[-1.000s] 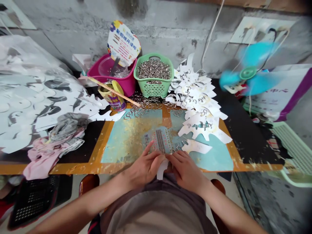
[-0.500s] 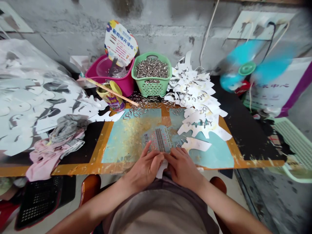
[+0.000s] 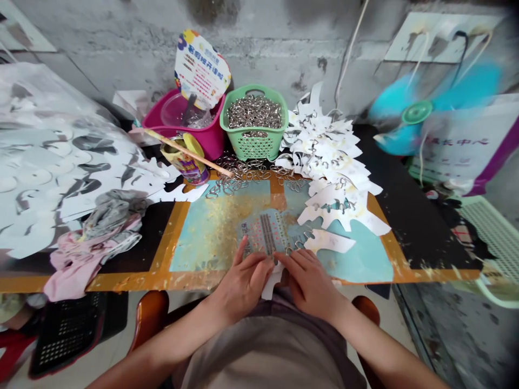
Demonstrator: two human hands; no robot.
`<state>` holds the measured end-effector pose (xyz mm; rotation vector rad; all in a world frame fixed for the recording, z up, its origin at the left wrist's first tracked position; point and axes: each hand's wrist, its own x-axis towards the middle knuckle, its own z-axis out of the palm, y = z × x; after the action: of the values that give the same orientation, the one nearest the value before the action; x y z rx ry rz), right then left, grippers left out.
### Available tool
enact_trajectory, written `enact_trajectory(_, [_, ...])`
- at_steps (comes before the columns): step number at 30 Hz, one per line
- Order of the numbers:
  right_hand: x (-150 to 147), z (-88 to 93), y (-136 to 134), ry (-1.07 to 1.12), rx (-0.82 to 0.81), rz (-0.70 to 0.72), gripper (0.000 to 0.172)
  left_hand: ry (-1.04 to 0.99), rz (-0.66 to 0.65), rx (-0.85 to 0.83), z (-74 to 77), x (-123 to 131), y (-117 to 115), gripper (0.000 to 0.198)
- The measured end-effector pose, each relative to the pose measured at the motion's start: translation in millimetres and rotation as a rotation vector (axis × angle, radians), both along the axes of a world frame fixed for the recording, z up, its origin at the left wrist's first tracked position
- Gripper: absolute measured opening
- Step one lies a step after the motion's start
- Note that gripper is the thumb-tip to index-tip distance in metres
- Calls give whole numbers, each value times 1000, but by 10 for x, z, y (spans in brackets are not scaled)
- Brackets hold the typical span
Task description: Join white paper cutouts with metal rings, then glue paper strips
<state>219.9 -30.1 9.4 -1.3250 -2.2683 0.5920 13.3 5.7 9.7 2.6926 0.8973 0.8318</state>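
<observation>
My left hand (image 3: 245, 281) is closed on a small white cut piece (image 3: 271, 285) at the table's front edge, its thumb and index finger pinching the upper end. Opposite it, my right hand (image 3: 308, 276) grips the same piece, and its index fingertip meets the left fingers. The fingers cover much of the piece. A few metal rings (image 3: 292, 250) show just beyond the right fingers. Another white cut piece (image 3: 333, 241) with rings lies to the right. Under the hands is a blue, glue-stained work mat (image 3: 211, 232) with a printed sheet (image 3: 263, 229) on it.
Loose rings (image 3: 233, 181) lie before a green basket (image 3: 255, 145) full of rings. Beside it stand a magenta bin (image 3: 211, 138) and a tin (image 3: 190, 167) with a stick across it. White pieces (image 3: 332, 162) are piled right; cloths (image 3: 97, 232) lie left. A blue fan (image 3: 417, 112) spins.
My right fingers have shifted and straightened a little over the white piece, showing rings near the fingertips. The left hand keeps its pinch. The view has moved slightly.
</observation>
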Motion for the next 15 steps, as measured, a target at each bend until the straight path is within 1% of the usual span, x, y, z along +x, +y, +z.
enact_trajectory(3, [68,-15,-5,24,47,78,51,-4,-48,-97,65,-75,-16,26])
enact_trajectory(5, [92,-17,-6,27,84,103,50,-1,-96,-195,112,-134,-40,39])
enact_trajectory(6, [96,-16,-5,28,96,106,49,-22,-92,-222,127,-157,-57,45])
enact_trajectory(8, [94,-17,-4,24,109,107,47,-104,-37,-205,135,-184,-95,49])
enact_trajectory(10, [87,-21,-6,13,114,100,44,-153,4,-164,121,-183,-127,47])
enact_trajectory(15, [79,-31,-24,-19,91,98,42,-13,-69,-211,87,-145,-145,52])
